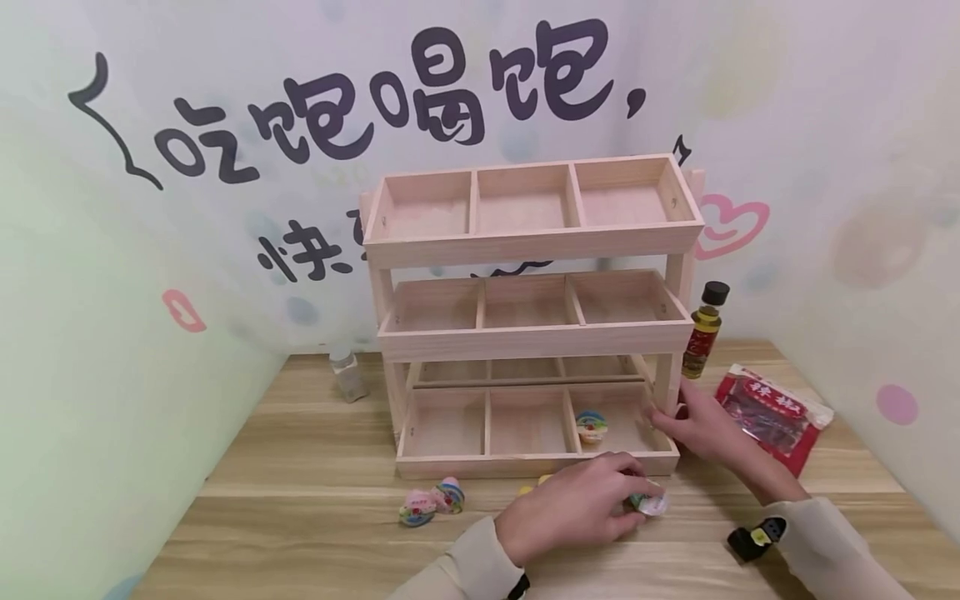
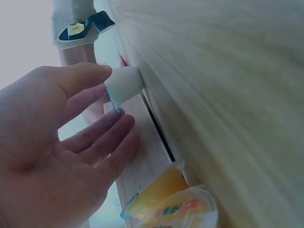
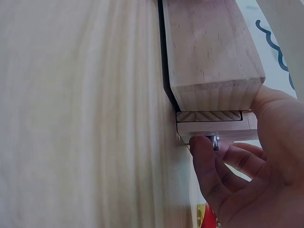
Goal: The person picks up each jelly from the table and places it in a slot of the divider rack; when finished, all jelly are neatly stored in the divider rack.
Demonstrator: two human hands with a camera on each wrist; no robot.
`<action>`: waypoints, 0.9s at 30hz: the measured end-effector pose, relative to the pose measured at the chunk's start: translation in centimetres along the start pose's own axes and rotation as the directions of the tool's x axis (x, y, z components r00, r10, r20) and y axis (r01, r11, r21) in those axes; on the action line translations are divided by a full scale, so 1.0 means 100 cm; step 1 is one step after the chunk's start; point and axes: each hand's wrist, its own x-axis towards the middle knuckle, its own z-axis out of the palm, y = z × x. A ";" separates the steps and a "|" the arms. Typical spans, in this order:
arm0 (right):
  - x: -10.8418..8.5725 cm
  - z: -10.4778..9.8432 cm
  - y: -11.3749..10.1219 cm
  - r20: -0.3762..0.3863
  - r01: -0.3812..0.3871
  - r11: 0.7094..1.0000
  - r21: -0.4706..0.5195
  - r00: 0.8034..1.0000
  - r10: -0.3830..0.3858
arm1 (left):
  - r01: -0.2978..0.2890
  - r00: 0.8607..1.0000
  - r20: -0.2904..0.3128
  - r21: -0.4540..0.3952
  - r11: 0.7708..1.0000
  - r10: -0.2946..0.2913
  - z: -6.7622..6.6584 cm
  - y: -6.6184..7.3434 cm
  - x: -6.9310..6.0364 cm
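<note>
My left hand (image 1: 577, 504) is in front of the wooden three-tier rack (image 1: 536, 342), its thumb and fingertips pinching a small jelly cup (image 1: 652, 503). In the left wrist view, the whitish cup (image 2: 126, 85) stands on its side by the rack's base. My right hand (image 1: 708, 425) grips the lower right end of the rack, thumb over the rim. The right wrist view shows its fingertips beside a metal bolt (image 3: 215, 143). Another jelly cup (image 1: 591, 427) leans in the bottom right compartment. Yellow cups (image 2: 166, 194) lie beside my left hand, partly hidden in the head view.
Two pinkish jelly cups (image 1: 431, 502) lie in front of the rack at left. A sauce bottle (image 1: 702, 333) and a red packet of dried chillies (image 1: 776, 415) are at its right. A small clear bottle (image 1: 347, 375) is at its left, near the wall.
</note>
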 end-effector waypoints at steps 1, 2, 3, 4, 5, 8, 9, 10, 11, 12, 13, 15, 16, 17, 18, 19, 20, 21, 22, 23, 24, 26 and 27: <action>0.000 0.000 0.000 -0.001 0.002 1.000 0.000 1.000 -0.002 | 0.002 1.000 0.000 0.002 1.000 -0.002 0.000 0.000 0.000; 0.000 0.000 -0.001 0.000 0.005 1.000 0.001 1.000 -0.005 | 0.002 1.000 -0.001 0.000 1.000 -0.002 0.001 0.000 0.000; 0.000 0.000 -0.001 -0.001 0.005 1.000 0.002 1.000 -0.005 | 0.002 1.000 -0.002 -0.004 1.000 -0.002 0.001 -0.001 -0.001; 0.000 0.000 -0.001 0.001 0.004 1.000 0.000 1.000 -0.004 | -0.002 1.000 -0.003 -0.013 1.000 0.002 0.001 -0.001 -0.001; 0.000 0.000 -0.002 0.000 -0.002 1.000 0.002 1.000 0.002 | -0.008 1.000 -0.004 -0.023 1.000 0.008 0.001 -0.001 -0.001; 0.000 -0.001 -0.003 0.006 -0.005 1.000 0.004 1.000 0.005 | -0.034 0.999 -0.003 -0.041 0.999 0.034 0.000 -0.001 0.000; 0.000 -0.001 -0.003 0.005 -0.006 1.000 0.006 1.000 0.006 | -0.043 0.999 0.000 -0.044 0.998 0.043 -0.001 0.000 0.000; -0.001 -0.001 -0.003 0.005 -0.008 1.000 0.006 1.000 0.008 | -0.051 0.999 0.004 -0.050 0.997 0.052 -0.001 0.000 0.000; -0.001 -0.001 -0.003 0.003 -0.012 1.000 0.007 1.000 0.012 | -0.058 0.998 0.011 -0.055 0.997 0.059 -0.002 0.000 0.000; -0.001 -0.001 -0.002 0.003 -0.011 1.000 0.008 1.000 0.011 | -0.067 0.997 0.021 -0.059 0.996 0.069 -0.002 0.001 0.000; -0.001 -0.001 -0.002 0.003 -0.011 1.000 0.009 1.000 0.011 | -0.076 0.996 0.034 -0.068 0.995 0.079 -0.002 0.001 0.001; 0.000 0.000 -0.002 0.002 -0.014 1.000 0.013 1.000 0.014 | -0.091 0.994 0.055 -0.089 0.992 0.096 -0.003 0.001 0.001; 0.000 0.000 -0.001 0.003 -0.013 1.000 0.015 1.000 0.013 | -0.099 0.993 0.062 -0.097 0.990 0.105 -0.003 0.000 0.001; 0.000 0.000 -0.001 0.003 -0.013 1.000 0.017 1.000 0.013 | -0.105 0.991 0.067 -0.104 0.989 0.112 -0.003 0.000 0.001; 0.000 0.000 -0.001 0.005 -0.011 1.000 0.020 1.000 0.011 | -0.111 0.991 0.067 -0.106 0.988 0.118 -0.003 0.000 0.001; 0.000 0.000 -0.001 0.004 -0.012 1.000 0.021 1.000 0.012 | -0.112 0.991 0.065 -0.105 0.988 0.120 -0.003 0.000 0.000; 0.000 0.000 -0.001 0.004 -0.012 1.000 0.022 1.000 0.012 | -0.113 0.991 0.060 -0.101 0.988 0.120 -0.002 0.000 0.000; 0.000 0.000 -0.001 0.003 -0.013 1.000 0.023 1.000 0.012 | -0.113 0.992 0.053 -0.095 0.989 0.118 -0.002 0.000 0.000; 0.000 0.000 0.000 0.003 -0.012 1.000 0.021 1.000 0.012 | -0.108 0.992 0.049 -0.091 0.990 0.112 -0.002 0.000 -0.001; 0.000 0.000 0.000 0.002 -0.011 1.000 0.019 1.000 0.011 | -0.104 0.993 0.045 -0.086 0.991 0.108 -0.001 -0.001 -0.001; 0.000 0.000 0.000 0.001 -0.010 1.000 0.016 1.000 0.010 | -0.100 0.994 0.042 -0.078 0.992 0.104 -0.001 -0.001 -0.001; 0.000 0.001 0.000 -0.004 -0.007 1.000 0.009 1.000 0.007 | -0.090 0.995 0.038 -0.076 0.993 0.093 0.000 -0.001 -0.002; 0.000 0.001 0.000 -0.007 -0.004 1.000 0.006 1.000 0.004 | -0.085 0.996 0.033 -0.077 0.993 0.088 0.000 -0.002 -0.002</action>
